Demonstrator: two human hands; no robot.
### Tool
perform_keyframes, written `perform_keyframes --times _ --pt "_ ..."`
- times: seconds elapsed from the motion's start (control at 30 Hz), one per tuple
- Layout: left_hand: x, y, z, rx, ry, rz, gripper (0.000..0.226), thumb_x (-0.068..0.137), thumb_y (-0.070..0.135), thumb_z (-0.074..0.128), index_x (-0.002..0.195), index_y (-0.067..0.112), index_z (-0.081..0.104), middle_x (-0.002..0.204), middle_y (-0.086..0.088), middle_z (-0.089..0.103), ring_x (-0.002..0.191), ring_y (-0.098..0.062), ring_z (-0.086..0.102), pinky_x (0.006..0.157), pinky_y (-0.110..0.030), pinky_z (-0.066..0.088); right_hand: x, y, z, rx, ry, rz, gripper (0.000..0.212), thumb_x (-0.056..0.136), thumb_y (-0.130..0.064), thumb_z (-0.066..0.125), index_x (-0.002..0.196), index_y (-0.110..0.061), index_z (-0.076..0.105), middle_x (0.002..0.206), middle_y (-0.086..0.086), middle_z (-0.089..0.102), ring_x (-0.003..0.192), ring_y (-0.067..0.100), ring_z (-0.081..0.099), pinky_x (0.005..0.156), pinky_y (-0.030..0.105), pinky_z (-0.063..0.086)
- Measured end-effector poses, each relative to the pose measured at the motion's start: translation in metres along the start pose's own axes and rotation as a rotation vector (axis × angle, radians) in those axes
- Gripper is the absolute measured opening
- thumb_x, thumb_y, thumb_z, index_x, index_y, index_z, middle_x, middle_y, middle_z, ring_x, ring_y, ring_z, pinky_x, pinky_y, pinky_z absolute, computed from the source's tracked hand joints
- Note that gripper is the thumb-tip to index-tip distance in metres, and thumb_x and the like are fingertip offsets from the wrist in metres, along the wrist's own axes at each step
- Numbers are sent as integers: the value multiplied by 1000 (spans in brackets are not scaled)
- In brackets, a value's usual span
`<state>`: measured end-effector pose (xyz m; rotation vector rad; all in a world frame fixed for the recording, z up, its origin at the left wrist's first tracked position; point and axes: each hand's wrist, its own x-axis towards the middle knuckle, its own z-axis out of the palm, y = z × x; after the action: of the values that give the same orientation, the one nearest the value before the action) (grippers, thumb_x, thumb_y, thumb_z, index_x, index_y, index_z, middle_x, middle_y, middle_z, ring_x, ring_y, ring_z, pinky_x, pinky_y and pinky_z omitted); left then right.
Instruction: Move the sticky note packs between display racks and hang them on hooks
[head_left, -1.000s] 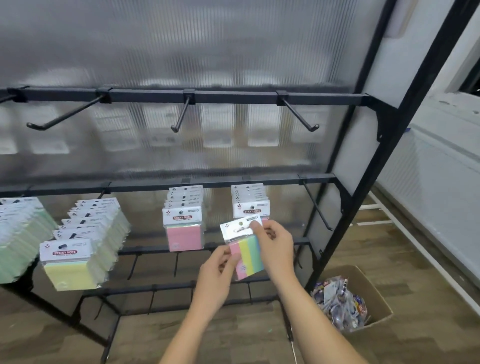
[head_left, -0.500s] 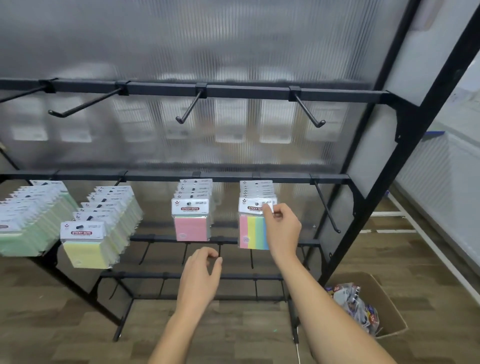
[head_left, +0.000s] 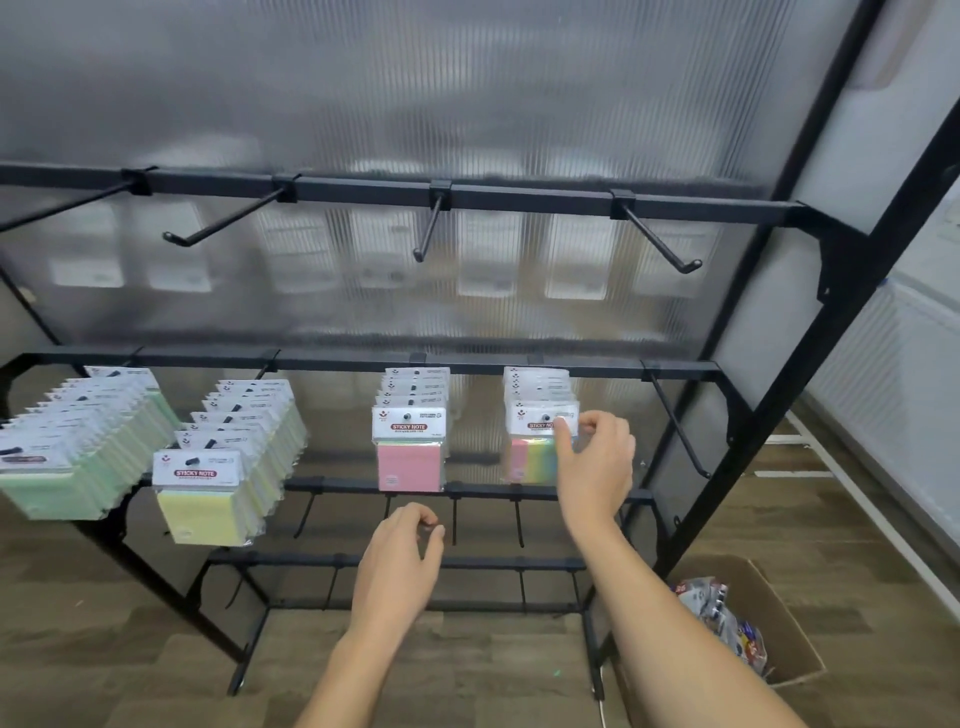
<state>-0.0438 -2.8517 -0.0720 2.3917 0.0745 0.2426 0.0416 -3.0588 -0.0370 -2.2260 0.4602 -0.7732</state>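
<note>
My right hand pinches the rainbow sticky note pack; I'd seat it fully on its hook while my left hand hangs loose, holding nothing.

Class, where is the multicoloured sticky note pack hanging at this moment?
In the head view, the multicoloured sticky note pack hangs right of centre on the middle rail, right of the pink pack, pinched by the right hand.

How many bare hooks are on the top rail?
4 visible: far left, left of centre, centre, right. More may lie beyond the left edge.
</note>
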Motion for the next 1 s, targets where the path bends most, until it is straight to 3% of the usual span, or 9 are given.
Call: perform_keyframes --times 0.2,0.33,0.53,0.67,0.8,1.0 --pt "0 -24 -14 3 -26 21 1 95 28 55 95 28 56 93 17 57 90 -6 55 74 -32 50 -19 -8 0 55 -35 -5 16 91 -20 65 100 -25 53 93 -11 53 90 13 55 68 30 41" --pt "-4 -53 -34 36 -50 17 4 95 31 55 95 27 56 92 16 58 90 -9 56 75 -36 52 -65 -30 1 68 -84 -4 7 94 -21 60 94 -26 54 90 -10 54 82 14 55 67 30 37" --pt "-29 -136 -96 209 -112 -60 16 96 38 51 106 27 57 102 11 62 98 -13 60 81 -32 47 -187 -105 54 15 -535 -247 13 94 -38 60 83 -31 60 71 -15 58 69 5 54 64 26 45" --pt "-67 -225 -176 293 -57 -284 20 96 42 50 105 26 58 105 8 64 103 -16 61 83 -34 46 -278 -180 115 32 -844 -518 16 95 -39 57 88 -27 65 77 -10 63 74 8 57 67 30 47" --pt "-130 -314 -264 350 51 -589 21 93 44 54 100 25 60 103 3 66 105 -22 63 85 -35 48 -380 -262 168 -66 -1088 -811 22 95 -41 51 98 -23 63 95 -4 66 93 18 61 75 34 49" --pt "-229 -406 -343 242 124 -913 27 97 31 53 104 7 64 106 -15 68 107 -32 61 88 -34 44 -523 -352 215 -288 -1423 -1109 31 94 -42 49 107 -20 66 110 8 70 107 30 65 84 37 53"
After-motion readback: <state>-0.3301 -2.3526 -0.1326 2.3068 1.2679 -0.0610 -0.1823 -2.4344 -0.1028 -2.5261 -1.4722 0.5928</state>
